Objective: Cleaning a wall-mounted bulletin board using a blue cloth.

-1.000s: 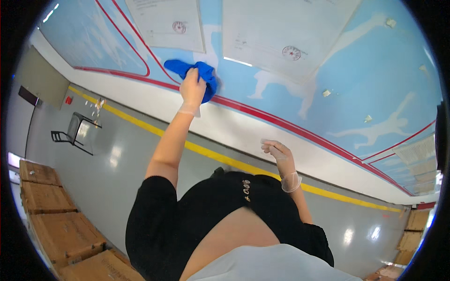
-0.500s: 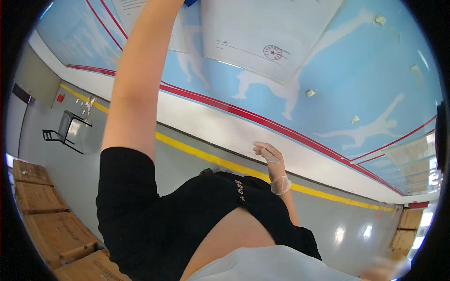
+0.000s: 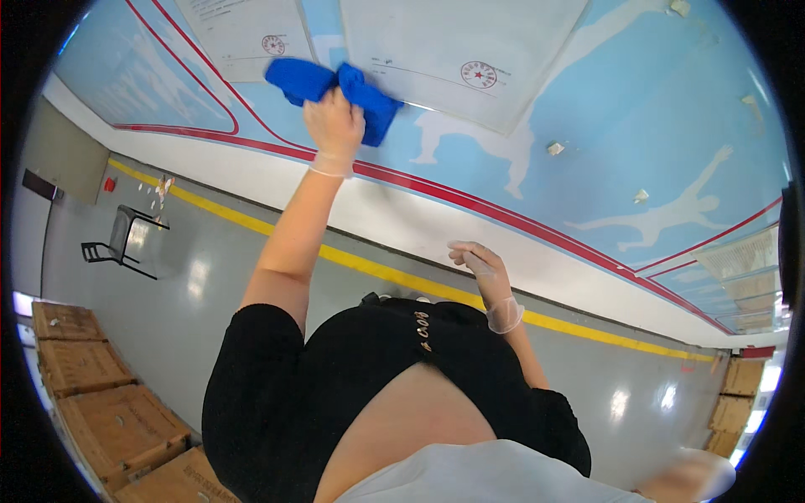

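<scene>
My left hand (image 3: 334, 126), in a clear thin glove, is closed on a bunched blue cloth (image 3: 375, 105). The cloth lies against the light-blue wall, spreading to both sides of the fingers, at the lower edges of two posted paper sheets. The larger sheet (image 3: 453, 50) sits in a clear sleeve; the smaller sheet (image 3: 243, 38) is to its left. In front of my body, lower and to the right, my right hand (image 3: 486, 268) is held up in a clear glove. Its fingers are bent together, and nothing shows in them.
Small whitish lumps (image 3: 555, 148) stick to the wall. A yellow stripe (image 3: 394, 272) runs along the grey floor by the wall. At the left stand a black chair (image 3: 124, 230) and several wooden crates (image 3: 122, 423); more crates (image 3: 742, 377) are at far right. A blurred pale shape fills the lower right.
My left hand has come down from above the top edge, bringing the blue cloth into view below the sheets. The right hand has hardly moved.
</scene>
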Tool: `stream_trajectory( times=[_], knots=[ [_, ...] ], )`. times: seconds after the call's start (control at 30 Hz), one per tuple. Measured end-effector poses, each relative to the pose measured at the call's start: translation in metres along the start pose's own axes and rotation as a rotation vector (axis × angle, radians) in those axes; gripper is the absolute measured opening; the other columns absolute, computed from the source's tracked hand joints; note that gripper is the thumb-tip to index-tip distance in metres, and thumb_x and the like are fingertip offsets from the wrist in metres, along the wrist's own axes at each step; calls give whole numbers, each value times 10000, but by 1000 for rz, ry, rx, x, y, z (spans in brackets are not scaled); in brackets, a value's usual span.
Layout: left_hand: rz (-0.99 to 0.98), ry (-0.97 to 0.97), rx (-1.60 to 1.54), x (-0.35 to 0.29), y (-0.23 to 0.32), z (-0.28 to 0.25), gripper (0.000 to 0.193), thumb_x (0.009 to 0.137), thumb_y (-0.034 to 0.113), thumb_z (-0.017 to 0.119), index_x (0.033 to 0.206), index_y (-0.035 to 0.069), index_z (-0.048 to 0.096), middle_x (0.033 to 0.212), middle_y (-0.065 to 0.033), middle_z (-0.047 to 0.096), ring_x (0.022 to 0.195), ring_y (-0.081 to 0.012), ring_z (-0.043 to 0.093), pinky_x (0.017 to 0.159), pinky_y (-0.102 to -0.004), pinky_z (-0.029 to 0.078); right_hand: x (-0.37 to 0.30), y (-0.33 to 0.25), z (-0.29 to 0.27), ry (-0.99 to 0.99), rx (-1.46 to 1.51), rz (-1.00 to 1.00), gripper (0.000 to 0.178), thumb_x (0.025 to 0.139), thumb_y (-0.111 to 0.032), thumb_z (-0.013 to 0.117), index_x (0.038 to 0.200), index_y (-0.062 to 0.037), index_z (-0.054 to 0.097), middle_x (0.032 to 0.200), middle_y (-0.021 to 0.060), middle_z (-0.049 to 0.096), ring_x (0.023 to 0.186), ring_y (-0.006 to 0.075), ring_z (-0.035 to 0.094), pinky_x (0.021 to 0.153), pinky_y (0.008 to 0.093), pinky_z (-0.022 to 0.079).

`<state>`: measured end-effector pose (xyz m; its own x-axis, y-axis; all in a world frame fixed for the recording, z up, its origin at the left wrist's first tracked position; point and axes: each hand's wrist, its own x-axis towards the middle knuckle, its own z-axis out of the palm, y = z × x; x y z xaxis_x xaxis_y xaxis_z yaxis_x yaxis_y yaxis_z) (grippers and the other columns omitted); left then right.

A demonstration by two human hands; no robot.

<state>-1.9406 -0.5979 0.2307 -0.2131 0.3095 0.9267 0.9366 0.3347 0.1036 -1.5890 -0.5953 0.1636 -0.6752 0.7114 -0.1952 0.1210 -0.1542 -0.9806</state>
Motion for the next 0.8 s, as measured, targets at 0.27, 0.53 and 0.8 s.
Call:
stream_trajectory(
  times=[0.27,0.53,0.8],
  knots=[
    [-702,-516,-535,-163,0,11,351,920,236,547,1151,-25,590,1103,-256,610,1057,-422,565,920,-456,448,24,6,26,-74,-79,-91,436,927,-82,554,1363,-65,536,1258,103,601,1141,177,559,1008,315,409],
    [-1338,-725,-1938,-122,96,-90,536,1038,466,342,1314,42,521,1273,-78,585,1184,-212,525,1052,-387,371,66,-34,75,7,-401,-641,655,841,-103,653,1453,-184,435,1440,178,424,1318,339,427,1058,433,375],
    [-995,-96,-1704,-62,35,-111,528,1029,448,352,1273,15,529,1256,-151,588,1026,-257,606,907,-377,457,113,-183,124,354,-1074,-1710,415,747,-189,640,1153,-266,670,1135,-38,599,958,200,551,744,348,449]
  ],
)
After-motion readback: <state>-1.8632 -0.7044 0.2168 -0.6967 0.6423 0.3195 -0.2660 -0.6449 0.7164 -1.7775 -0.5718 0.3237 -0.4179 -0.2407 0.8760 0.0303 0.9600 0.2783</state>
